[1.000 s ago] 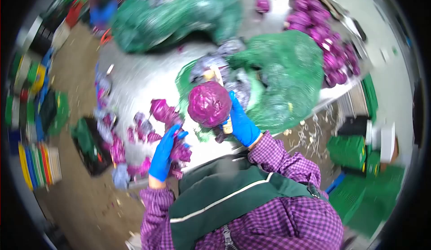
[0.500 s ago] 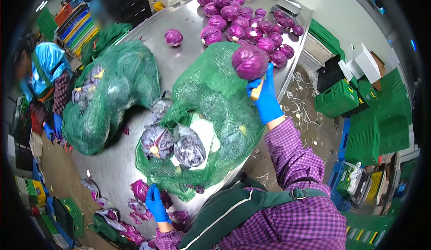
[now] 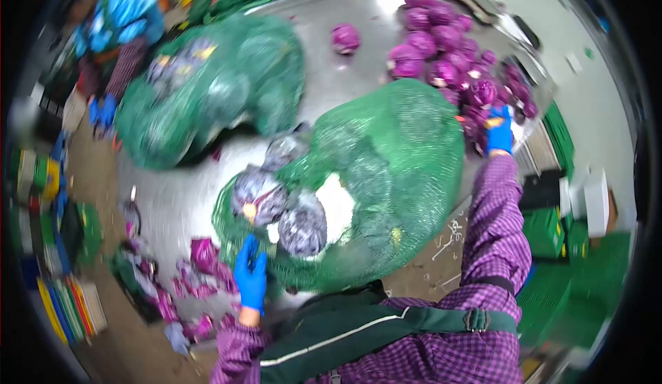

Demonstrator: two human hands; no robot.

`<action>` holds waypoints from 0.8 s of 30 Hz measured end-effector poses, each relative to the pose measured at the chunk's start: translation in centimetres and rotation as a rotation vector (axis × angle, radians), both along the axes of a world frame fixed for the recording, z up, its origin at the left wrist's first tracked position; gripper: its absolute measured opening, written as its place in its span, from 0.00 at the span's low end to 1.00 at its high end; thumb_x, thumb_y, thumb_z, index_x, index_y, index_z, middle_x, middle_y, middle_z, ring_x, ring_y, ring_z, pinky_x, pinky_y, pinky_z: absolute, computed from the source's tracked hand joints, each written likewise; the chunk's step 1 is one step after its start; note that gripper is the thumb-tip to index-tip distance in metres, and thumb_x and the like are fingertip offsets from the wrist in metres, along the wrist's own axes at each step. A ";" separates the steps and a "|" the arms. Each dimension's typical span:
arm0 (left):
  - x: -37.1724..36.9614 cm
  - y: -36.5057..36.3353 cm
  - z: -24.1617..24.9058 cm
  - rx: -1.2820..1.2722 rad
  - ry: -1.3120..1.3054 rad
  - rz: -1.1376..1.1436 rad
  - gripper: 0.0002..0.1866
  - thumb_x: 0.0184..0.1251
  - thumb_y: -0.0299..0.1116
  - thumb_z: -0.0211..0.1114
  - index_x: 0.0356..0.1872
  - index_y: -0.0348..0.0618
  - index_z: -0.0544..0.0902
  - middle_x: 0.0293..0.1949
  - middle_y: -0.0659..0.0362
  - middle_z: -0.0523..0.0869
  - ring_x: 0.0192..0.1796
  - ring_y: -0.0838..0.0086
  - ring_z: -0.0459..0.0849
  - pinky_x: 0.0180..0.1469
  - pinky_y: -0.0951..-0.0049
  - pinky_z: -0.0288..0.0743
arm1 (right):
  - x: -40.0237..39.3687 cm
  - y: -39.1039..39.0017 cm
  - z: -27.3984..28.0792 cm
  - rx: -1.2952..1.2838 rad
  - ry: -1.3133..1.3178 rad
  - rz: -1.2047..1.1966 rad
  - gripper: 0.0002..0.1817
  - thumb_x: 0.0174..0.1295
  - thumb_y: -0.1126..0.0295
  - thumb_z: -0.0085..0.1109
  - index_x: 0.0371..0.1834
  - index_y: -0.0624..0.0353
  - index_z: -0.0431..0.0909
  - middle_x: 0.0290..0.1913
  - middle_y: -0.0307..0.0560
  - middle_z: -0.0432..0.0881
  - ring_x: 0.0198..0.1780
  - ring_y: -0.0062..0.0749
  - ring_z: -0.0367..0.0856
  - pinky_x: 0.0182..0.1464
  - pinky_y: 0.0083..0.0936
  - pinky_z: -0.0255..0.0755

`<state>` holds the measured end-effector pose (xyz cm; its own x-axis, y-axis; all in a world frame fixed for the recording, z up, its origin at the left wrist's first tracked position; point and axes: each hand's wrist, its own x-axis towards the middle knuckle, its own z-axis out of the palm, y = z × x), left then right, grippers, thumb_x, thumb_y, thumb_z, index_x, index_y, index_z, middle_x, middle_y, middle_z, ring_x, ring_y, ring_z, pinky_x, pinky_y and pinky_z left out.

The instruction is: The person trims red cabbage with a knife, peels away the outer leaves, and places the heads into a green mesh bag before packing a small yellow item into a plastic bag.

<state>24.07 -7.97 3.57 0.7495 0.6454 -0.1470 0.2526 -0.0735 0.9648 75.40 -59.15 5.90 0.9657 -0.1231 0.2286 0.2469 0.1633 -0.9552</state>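
My right hand (image 3: 500, 132), in a blue glove, reaches to the near edge of a pile of peeled red cabbages (image 3: 452, 60). A tan-handled tool (image 3: 494, 123) is gripped in it; its working end is hidden. Blur hides whether the fingers still touch a cabbage. My left hand (image 3: 250, 274), also blue-gloved, hovers with fingers apart and nothing in it. Just beyond it lie two unpeeled red cabbages, one with a pale cut stem (image 3: 258, 196) and a greyish one (image 3: 303, 227), at the mouth of a green net bag (image 3: 393, 177).
A second full net bag (image 3: 221, 87) lies at the far left, near a co-worker in a blue top (image 3: 131, 12). One peeled cabbage (image 3: 345, 38) sits alone on the metal table (image 3: 324, 74). Purple leaf scraps (image 3: 203, 260) lie at the near left. Green crates (image 3: 545, 232) stand right.
My right hand has carried a peeled cabbage forward and right to the pile, where it no longer stands out in the hand. My left hand has risen toward the unpeeled cabbages. The view has turned.
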 end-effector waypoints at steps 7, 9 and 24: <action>-2.1 0.1 -3.2 0.182 0.270 -0.210 0.24 0.59 0.32 0.67 0.56 0.38 0.76 0.55 0.50 0.78 0.57 0.64 0.77 0.58 0.70 0.70 | 0.4 -1.3 1.9 0.214 0.295 0.029 0.20 0.68 0.59 0.46 0.60 0.51 0.71 0.64 0.49 0.70 0.60 0.44 0.73 0.63 0.39 0.67; -2.2 0.4 -2.4 0.214 0.269 -0.277 0.23 0.60 0.32 0.66 0.57 0.38 0.75 0.55 0.51 0.79 0.58 0.66 0.77 0.58 0.70 0.71 | -2.4 2.0 3.5 0.195 0.302 0.020 0.21 0.69 0.59 0.44 0.62 0.51 0.70 0.64 0.50 0.70 0.62 0.46 0.70 0.65 0.41 0.65; 3.9 0.0 -3.4 -0.885 0.081 -0.169 0.35 0.64 0.47 0.64 0.68 0.45 0.62 0.60 0.52 0.73 0.59 0.70 0.74 0.58 0.63 0.70 | -32.2 33.4 -3.3 -0.696 0.617 0.886 0.29 0.57 0.57 0.66 0.60 0.57 0.72 0.30 0.39 0.80 0.20 0.18 0.71 0.21 0.19 0.65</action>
<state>28.02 -7.99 0.15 0.7895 0.1537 -0.5941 0.3754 0.6448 0.6658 43.18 -25.77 2.65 0.6248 0.5768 -0.5262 -0.2005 -0.5329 -0.8221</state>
